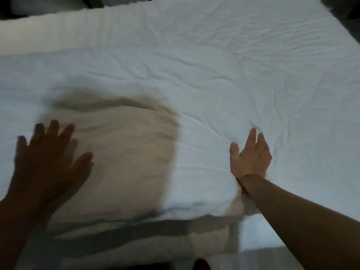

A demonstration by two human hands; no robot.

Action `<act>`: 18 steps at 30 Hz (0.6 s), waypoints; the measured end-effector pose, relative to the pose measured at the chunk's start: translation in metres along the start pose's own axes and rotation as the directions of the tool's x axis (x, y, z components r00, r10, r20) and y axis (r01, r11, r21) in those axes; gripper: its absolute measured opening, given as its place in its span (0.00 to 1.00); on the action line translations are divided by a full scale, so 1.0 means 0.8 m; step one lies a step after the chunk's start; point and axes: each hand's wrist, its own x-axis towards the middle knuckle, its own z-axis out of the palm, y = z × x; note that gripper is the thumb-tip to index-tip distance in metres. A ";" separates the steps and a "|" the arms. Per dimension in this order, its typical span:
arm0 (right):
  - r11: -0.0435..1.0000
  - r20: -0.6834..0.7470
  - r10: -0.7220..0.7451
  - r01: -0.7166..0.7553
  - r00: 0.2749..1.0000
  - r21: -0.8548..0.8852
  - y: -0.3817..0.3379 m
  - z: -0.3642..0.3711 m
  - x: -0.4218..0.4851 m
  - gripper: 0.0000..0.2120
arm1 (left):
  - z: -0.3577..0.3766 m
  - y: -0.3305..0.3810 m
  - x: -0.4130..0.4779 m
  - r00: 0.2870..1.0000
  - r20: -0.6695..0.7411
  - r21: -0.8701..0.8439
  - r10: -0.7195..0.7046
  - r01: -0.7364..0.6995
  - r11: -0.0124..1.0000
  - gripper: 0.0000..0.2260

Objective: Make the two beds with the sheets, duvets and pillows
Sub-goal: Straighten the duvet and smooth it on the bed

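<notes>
A white duvet (204, 71) covers the bed and fills most of the view, creased across its right half. My left hand (48, 162) is spread flat with fingers apart on the duvet at the lower left, in shadow and blurred. My right hand (250, 156) presses flat on the duvet near its front edge, fingers straight and pointing away from me, with folds radiating from the fingertips. The duvet's near edge (175, 210) hangs over the mattress side (155, 244).
A long white pillow or rolled bedding (58, 30) lies along the far left edge of the bed. Dark floor shows at the top corners and below the bed at the bottom. A white sheet (259, 230) shows at the lower right under the duvet.
</notes>
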 end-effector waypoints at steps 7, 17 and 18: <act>0.924 -0.036 -0.371 0.373 0.928 0.078 -0.082 -0.061 -0.065 0.39 | 0.042 -0.018 -0.086 0.973 0.115 0.010 -0.202 0.203 0.979 0.45; 0.558 0.335 -0.767 0.827 0.547 -0.072 -0.357 0.044 -0.180 0.38 | 0.010 -0.130 -0.059 0.952 -0.146 0.022 -0.270 0.276 0.961 0.40; 0.579 0.349 -0.741 0.809 0.573 -0.099 -0.358 0.056 -0.187 0.39 | 0.010 -0.155 -0.057 0.935 -0.121 0.020 -0.334 0.338 0.941 0.41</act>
